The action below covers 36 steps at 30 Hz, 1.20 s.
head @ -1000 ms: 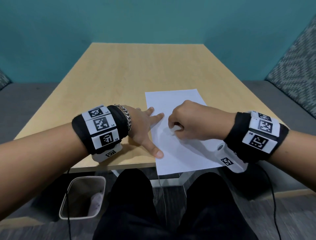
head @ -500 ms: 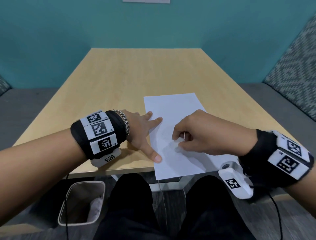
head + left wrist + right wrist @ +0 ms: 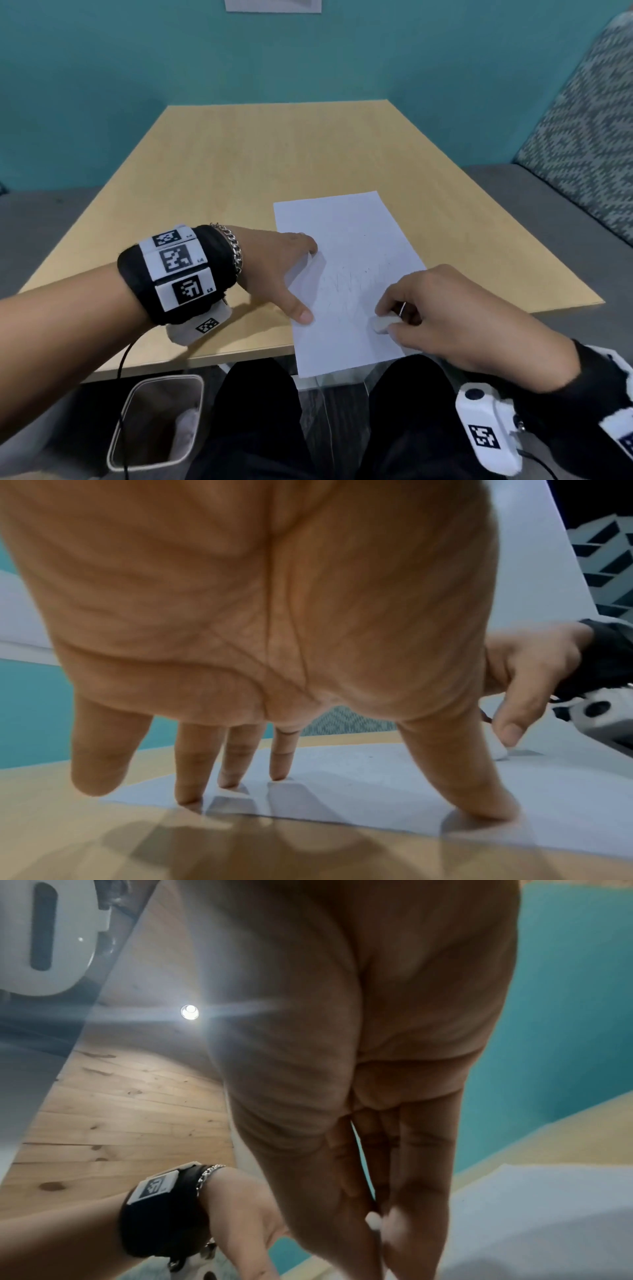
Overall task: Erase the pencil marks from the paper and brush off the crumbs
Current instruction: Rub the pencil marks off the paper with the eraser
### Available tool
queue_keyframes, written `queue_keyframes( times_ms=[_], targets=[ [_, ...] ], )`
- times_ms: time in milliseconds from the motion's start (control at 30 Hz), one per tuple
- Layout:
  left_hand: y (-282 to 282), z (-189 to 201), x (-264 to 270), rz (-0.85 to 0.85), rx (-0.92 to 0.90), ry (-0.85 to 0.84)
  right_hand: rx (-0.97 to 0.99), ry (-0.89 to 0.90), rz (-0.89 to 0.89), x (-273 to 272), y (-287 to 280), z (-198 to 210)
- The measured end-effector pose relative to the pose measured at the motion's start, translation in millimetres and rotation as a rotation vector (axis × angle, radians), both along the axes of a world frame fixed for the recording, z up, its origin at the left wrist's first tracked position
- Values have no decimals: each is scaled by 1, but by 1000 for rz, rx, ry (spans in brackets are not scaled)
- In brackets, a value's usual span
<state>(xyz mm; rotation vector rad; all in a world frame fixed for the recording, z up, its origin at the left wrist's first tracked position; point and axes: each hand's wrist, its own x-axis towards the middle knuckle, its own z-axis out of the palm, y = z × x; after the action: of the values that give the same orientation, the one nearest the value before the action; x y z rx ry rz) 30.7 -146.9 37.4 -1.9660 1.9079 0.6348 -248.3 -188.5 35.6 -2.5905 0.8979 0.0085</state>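
A white sheet of paper [image 3: 346,246] lies on the wooden table [image 3: 239,164], its near end hanging over the front edge. Faint pencil marks [image 3: 342,281] show in its middle. My left hand [image 3: 284,270] is spread flat, its fingertips [image 3: 279,772] and thumb pressing the paper's [image 3: 377,783] left edge down. My right hand [image 3: 442,308] pinches a small white eraser [image 3: 383,323] between thumb and fingers and holds it against the paper's lower right part. The eraser [image 3: 498,749] also shows under my right thumb in the left wrist view, and the eraser [image 3: 373,1219] peeks out between the fingers in the right wrist view.
A grey waste bin [image 3: 157,421] stands on the floor under the table's front left. A patterned cushion [image 3: 582,130] backs the bench at the right. A teal wall closes the far side. My legs in black sit under the table edge.
My right hand slid with the eraser toward me and to the right, down the paper. The left hand kept pressing the left edge. The head view tilted a little.
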Motion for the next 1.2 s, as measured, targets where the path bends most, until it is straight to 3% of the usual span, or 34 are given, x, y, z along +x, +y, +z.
queue_keyframes(
  times_ms=[133,400,600,767,900,1067,1200],
  targets=[
    [1,-8,0,-26,-50,-15,-59,-33,120,21,-13,17],
    [-1,-5,-1,-2,21,-46,-152,-6,205,86,-48,5],
    [1,-5,-5,-5,4,-64,-130,51,313,88,-38,2],
    [1,-5,-3,6,11,-53,-181,29,236,92,-47,5],
    [1,-4,-5,-5,4,-63,-152,60,330,92,-31,4],
    [0,-6,-3,-2,21,-65,-215,51,245,96,-45,6],
    [0,-8,-1,-9,25,-59,-186,68,347,94,-29,2]
  ],
)
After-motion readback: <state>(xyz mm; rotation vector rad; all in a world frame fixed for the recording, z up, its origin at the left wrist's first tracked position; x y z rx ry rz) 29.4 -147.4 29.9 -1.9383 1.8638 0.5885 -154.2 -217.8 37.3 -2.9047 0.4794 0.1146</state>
